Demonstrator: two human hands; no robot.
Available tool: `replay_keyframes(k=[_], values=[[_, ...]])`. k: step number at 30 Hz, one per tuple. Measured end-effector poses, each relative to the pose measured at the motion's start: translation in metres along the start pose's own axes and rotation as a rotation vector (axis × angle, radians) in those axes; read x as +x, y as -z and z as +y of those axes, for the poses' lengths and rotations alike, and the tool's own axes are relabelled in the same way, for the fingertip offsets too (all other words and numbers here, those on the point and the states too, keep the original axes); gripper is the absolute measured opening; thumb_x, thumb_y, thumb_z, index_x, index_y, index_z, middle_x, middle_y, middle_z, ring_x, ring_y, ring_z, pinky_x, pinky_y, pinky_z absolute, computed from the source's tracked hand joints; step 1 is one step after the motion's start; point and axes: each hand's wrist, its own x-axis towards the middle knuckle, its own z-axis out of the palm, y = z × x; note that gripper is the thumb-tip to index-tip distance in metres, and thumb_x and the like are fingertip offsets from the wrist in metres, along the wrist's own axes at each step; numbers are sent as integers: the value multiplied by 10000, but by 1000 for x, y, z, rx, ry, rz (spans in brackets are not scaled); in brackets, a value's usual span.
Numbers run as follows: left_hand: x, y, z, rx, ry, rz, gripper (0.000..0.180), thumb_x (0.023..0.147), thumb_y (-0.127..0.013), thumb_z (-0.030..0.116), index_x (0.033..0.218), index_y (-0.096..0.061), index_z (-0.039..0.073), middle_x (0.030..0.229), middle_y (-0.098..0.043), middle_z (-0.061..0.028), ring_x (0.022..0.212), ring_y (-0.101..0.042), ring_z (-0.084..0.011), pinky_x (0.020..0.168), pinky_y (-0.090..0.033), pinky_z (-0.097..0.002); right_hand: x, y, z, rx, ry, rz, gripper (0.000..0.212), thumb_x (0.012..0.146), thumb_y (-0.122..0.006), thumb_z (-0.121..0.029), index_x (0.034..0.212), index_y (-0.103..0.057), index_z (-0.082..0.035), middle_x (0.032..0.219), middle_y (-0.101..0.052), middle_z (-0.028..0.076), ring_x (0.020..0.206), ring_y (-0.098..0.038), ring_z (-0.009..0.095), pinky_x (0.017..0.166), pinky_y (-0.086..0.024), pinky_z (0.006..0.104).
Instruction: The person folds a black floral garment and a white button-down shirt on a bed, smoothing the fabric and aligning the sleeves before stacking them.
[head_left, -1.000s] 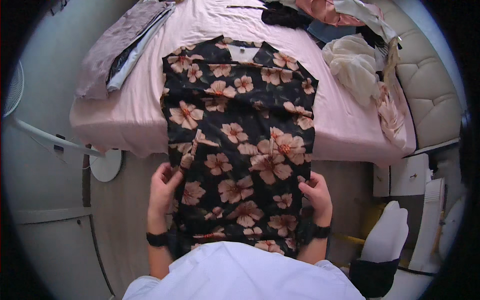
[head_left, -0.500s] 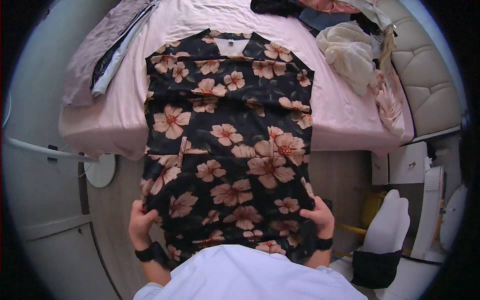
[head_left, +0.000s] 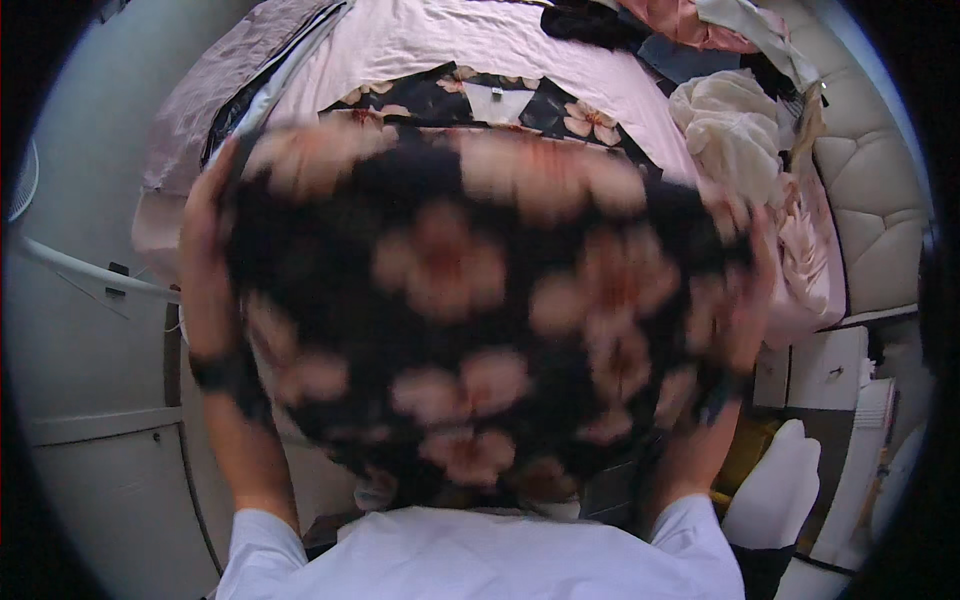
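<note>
A black dress [head_left: 480, 340] with large pale-pink flowers is raised in front of me, its lower part blurred by motion. Its V-neck top lies flat on the pink bed sheet [head_left: 415, 45], with a white inside and a small tag showing at the collar. My left hand [head_left: 206, 230], smeared by movement, is closed on the dress's left side. At the opposite side edge my right hand [head_left: 758, 270] grips the cloth, also blurred. Lifted fabric spans between both hands and hides the dress's middle. A dark band circles each wrist.
Folded garments [head_left: 215, 75] lie at the bed's left. A cream cloth [head_left: 725, 130] and a clothes pile sit at its right, beside a padded headboard [head_left: 870, 190]. A white curved bar [head_left: 90, 275] stands left; a white chair [head_left: 775, 490] stands lower right.
Both hands have swung up and away from my body, carrying the dress's lower part over its middle. The collar end still lies on the bed. The whole view has shifted slightly.
</note>
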Motion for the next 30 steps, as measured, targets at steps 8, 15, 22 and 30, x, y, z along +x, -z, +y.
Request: replay_keyframes(k=[8, 15, 22, 30], values=[[93, -30, -76, 34, 404, -176, 277, 992, -604, 198, 1163, -655, -14, 1076, -706, -48, 917, -661, -108, 820, -521, -236, 88, 9, 110, 261, -757, -289, 291, 947, -659, -169, 1171, -639, 15, 1105, -709, 107, 941, -694, 168, 848, -559, 300], [159, -13, -70, -22, 330, -44, 282, 997, -595, 236, 1100, -655, -20, 1009, -719, -82, 830, -683, -138, 746, -555, -276, 162, -11, 99, 557, -680, -319, 366, 988, -611, -280, 1211, -594, 10, 1133, -693, 113, 963, -692, 192, 820, -575, 310], [183, -5, -89, 45, 483, -26, 302, 994, -602, 247, 1096, -659, -31, 971, -726, -82, 790, -688, -157, 729, -565, -298, 202, -13, 144, 348, -683, -335, 323, 936, -637, -99, 1227, -588, 32, 1080, -693, 112, 911, -687, 204, 799, -575, 312], [197, -11, -95, 5, 505, -71, 335, 1002, -593, 288, 1094, -660, -26, 975, -731, -103, 746, -697, -169, 686, -579, -308, 231, -12, 161, 351, -780, -251, 295, 976, -622, -227, 1066, -665, 51, 971, -724, 132, 797, -703, 217, 739, -592, 328]])
